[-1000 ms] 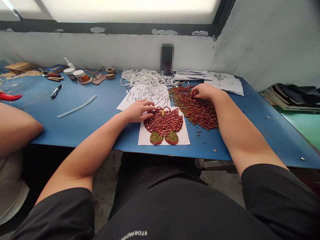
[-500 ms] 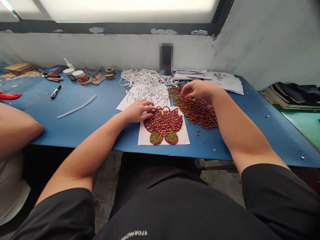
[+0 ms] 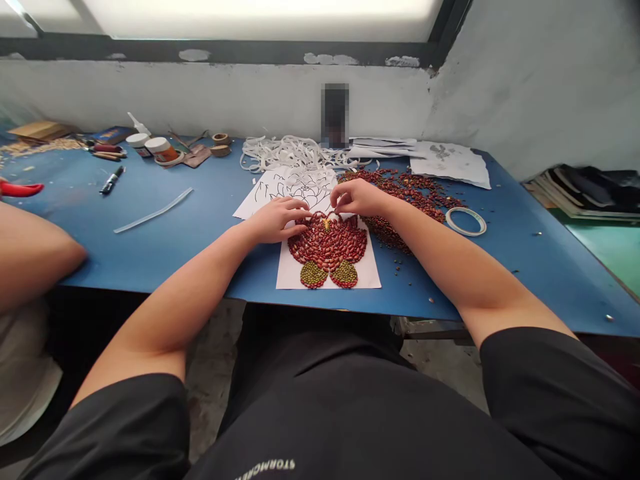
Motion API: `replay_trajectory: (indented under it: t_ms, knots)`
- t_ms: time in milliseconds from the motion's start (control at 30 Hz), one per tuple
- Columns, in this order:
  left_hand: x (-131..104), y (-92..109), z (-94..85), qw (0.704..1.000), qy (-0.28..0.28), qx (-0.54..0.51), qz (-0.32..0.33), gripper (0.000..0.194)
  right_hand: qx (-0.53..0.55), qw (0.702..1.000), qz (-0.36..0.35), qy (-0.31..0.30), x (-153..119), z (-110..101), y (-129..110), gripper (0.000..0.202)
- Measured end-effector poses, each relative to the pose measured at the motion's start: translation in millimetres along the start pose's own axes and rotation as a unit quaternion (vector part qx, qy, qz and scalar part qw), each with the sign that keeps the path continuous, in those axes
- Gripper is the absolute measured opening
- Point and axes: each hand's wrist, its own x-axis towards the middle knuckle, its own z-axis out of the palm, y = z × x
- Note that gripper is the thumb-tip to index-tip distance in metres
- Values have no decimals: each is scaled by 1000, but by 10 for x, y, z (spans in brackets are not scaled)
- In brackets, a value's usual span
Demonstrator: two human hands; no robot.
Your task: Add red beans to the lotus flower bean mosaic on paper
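Note:
A flower picture made of red beans (image 3: 330, 248) lies on a white sheet (image 3: 370, 277) at the table's front edge. Green beans (image 3: 313, 275) fill its two lower leaves, and a small yellow patch marks its upper middle. My left hand (image 3: 280, 219) rests at the flower's upper left, fingers stretched out and holding nothing. At the top right of the flower, my right hand (image 3: 357, 197) is closed in a pinch; what its fingertips hold is too small to make out. Beyond it spreads a loose pile of red and green beans (image 3: 400, 193), partly behind my right forearm.
A line drawing (image 3: 280, 190) lies behind the picture, with curled white strips (image 3: 285, 153) beyond. A tape roll (image 3: 466, 221) sits right of the bean pile. Left are a clear strip (image 3: 154, 211), a marker (image 3: 112, 181) and jars (image 3: 161, 151). Another person's arm (image 3: 37, 257) is far left.
My right hand has moved left from the bean pile to the top of the flower, uncovering the tape roll. My left hand has stayed in place.

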Motion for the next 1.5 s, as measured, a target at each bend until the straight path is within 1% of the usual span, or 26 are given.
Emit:
replay_trajectory:
  t_ms: [167,300,433,700,900,1033,1200,1333,1400,1500]
  knots:
    - [-3,-9,3,1000,-1,7,5,45,-50,998,-21,-9,8,-24,-31,10]
    - [-3,-17,5,1000,-2,2,3,44,-90,995,-33,-33,15,-44,-40,12]
    - [-3,-23,9,1000,-3,-1,4,44,-104,992,-34,-58,16,-54,-28,10]
    - [-1,-30,15,1000,-3,-3,5,44,-113,992,-20,-59,29,-51,-4,10]
    - [2,-23,10,1000,-6,-2,4,44,-141,989,-19,-41,42,-17,11,6]
    - [-1,-38,16,1000,-5,3,7,43,-154,987,-36,-41,46,10,-1,6]
    - [-3,-38,16,1000,-6,4,3,45,-142,988,-66,-1,8,12,-57,7]
    - [-1,-19,11,1000,-8,2,0,46,-111,991,-77,3,-20,-22,-67,7]
    - [-1,-16,10,1000,-7,-2,-1,44,-110,991,-77,-10,-12,-39,-44,7]
    - [-2,-22,12,1000,-5,0,2,43,-133,985,-86,-62,23,-47,4,10]
